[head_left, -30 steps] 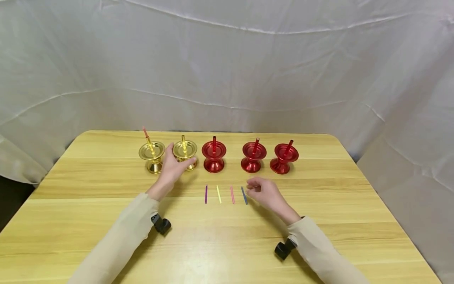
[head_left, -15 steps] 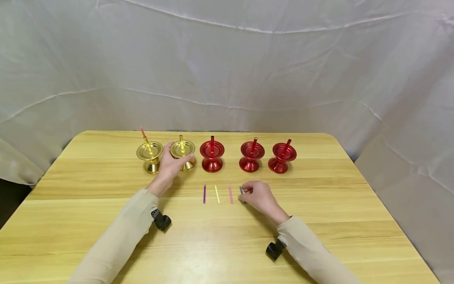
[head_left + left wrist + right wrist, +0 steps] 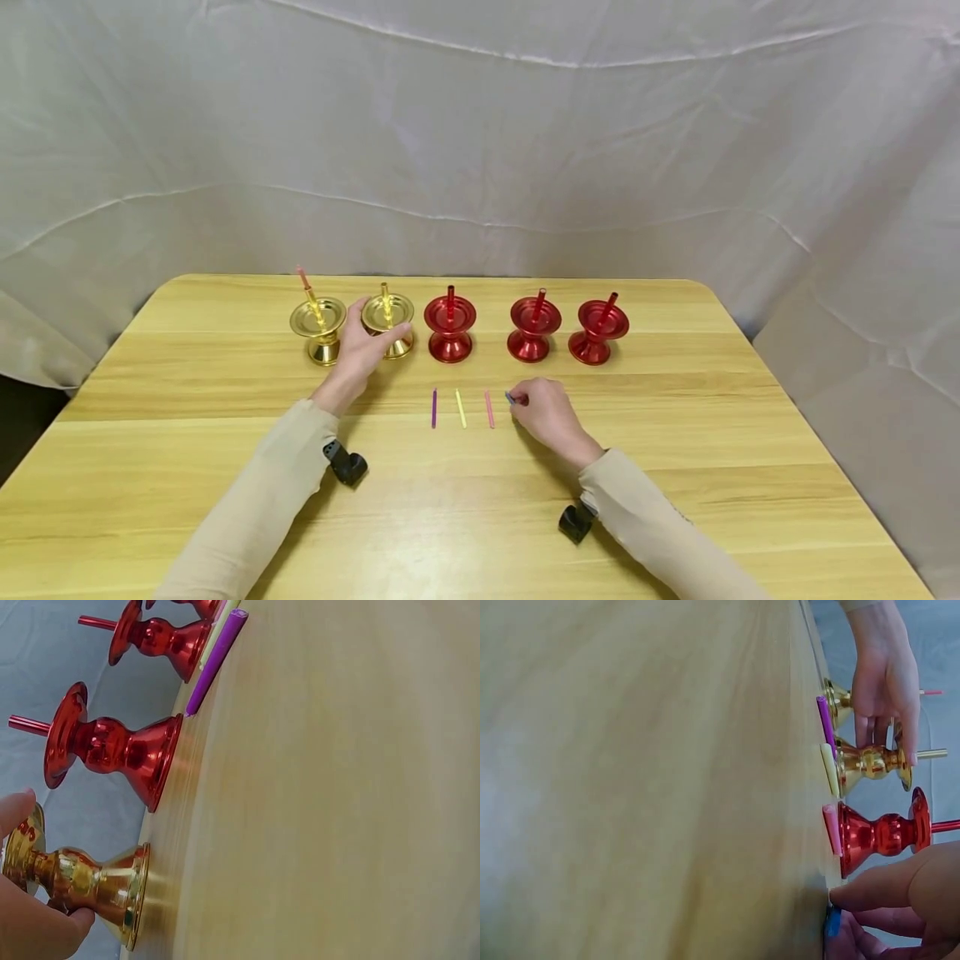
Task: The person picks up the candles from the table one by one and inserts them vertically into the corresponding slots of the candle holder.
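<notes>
My left hand [image 3: 356, 354] grips the second gold candle holder [image 3: 387, 312] from the left, which stands upright on the table. In the left wrist view a finger and thumb lie about this gold holder's stem and dish [image 3: 71, 877]. My right hand [image 3: 551, 417] pinches a blue candle [image 3: 510, 397] between thumb and fingertips, low at the tabletop; most of that candle is hidden by the fingers. Left of it lie a pink candle [image 3: 490, 409], a yellow candle [image 3: 461, 409] and a purple candle [image 3: 434, 408]. The far-left gold holder [image 3: 323, 350] bears a tilted pink candle [image 3: 302, 277].
Three red candle holders stand along the back: a middle one [image 3: 450, 346], another [image 3: 528, 345] farther right, and the rightmost [image 3: 590, 347]. Each has a bare upright tube. Behind the wooden table [image 3: 450, 517] hangs a pale grey cloth [image 3: 480, 142].
My right hand has moved slightly left onto the blue candle and now pinches it. The left hand keeps its place at the gold candle holder.
</notes>
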Tool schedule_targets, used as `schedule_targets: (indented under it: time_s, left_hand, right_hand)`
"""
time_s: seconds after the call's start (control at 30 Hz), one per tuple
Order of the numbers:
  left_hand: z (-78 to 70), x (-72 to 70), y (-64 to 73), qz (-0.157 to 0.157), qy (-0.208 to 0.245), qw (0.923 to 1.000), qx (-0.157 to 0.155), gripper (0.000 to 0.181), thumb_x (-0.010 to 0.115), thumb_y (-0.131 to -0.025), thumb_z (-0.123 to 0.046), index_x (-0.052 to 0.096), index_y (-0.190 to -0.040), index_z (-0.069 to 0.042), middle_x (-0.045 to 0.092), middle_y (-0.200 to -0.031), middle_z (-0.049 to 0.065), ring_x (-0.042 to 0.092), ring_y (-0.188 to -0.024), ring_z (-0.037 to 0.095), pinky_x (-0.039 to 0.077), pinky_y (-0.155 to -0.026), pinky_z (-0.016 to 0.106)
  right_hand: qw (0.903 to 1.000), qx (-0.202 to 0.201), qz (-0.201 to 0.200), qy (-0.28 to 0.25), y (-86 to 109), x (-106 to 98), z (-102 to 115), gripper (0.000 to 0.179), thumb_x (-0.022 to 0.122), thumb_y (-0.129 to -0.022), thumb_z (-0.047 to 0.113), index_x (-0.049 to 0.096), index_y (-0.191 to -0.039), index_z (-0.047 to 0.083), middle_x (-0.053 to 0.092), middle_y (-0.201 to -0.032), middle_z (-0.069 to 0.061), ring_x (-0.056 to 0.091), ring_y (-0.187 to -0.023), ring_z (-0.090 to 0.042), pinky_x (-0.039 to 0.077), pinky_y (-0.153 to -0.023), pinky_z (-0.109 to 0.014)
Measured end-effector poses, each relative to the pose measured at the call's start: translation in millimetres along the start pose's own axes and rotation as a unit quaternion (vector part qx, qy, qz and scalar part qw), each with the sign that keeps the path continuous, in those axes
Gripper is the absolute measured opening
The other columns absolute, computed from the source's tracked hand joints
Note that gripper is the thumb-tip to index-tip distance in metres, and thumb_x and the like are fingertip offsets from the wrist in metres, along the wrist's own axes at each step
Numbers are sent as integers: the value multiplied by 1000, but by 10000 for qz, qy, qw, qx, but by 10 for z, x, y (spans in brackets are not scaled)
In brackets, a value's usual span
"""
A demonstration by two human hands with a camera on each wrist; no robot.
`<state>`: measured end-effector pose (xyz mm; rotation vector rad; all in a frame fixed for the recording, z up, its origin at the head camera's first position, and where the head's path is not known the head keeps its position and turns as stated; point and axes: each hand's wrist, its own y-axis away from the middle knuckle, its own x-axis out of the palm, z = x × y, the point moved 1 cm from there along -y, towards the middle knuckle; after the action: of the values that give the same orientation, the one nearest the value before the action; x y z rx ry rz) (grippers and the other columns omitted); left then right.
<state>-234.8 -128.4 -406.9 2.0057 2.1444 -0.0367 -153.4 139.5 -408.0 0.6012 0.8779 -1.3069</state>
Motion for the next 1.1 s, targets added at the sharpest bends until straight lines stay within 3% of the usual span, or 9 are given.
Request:
schedule_targets:
  time_s: [0.23, 0.47, 0.67, 0.93, 1.1]
  left_hand:
    - [1, -2, 14, 53, 19, 10000, -42, 90, 73, -87, -19, 13, -154, -10, 22, -153, 19, 25, -139, 31, 23, -114, 43]
    - [2, 3, 8, 47, -100, 9999, -3, 89, 73, -87, -20, 14, -154, -10, 22, -154, 18, 24, -140, 31, 23, -114, 44]
    - [-9, 0, 18, 43, -99, 9999, 55, 90, 73, -87, -20, 14, -154, -10, 22, -154, 17, 25, -140, 31, 24, -113, 43]
    - [-9, -8, 40, 40, -65, 9999, 103, 89, 73, -87, -19, 15, -154, -9, 22, -154, 18, 25, -139, 31, 23, -114, 43]
    - [9, -15, 37, 51, -37, 9999, 137, 89, 73, -87, -20, 14, -154, -9, 24, -153, 19, 28, -138, 32, 24, -113, 42]
  right_hand:
    - [9999, 81, 93, -16, -69, -18, 43, 10, 65, -83, -2, 74, -84, 3, 67, -77, -2, 58, -72, -17, 51, -69, -33]
    - [9978, 154, 251, -586, -231, -56, 189, 14, 63, -91, 3, 73, -101, 0, 69, -90, -6, 53, -70, -15, 46, -62, -28]
    - [9948, -11, -23, -1017, -365, -67, 358, 17, 63, -91, 4, 71, -106, 0, 71, -95, -8, 65, -82, -20, 54, -73, -33]
    - [9826, -188, -192, -1836, -589, -101, 631, 20, 64, -92, 7, 69, -110, 2, 69, -97, -6, 63, -91, -21, 53, -73, -29]
    - [9741, -378, -254, -2216, -800, -142, 858, 22, 64, -93, 9, 67, -113, 2, 69, -102, -8, 63, -94, -20, 52, -80, -28]
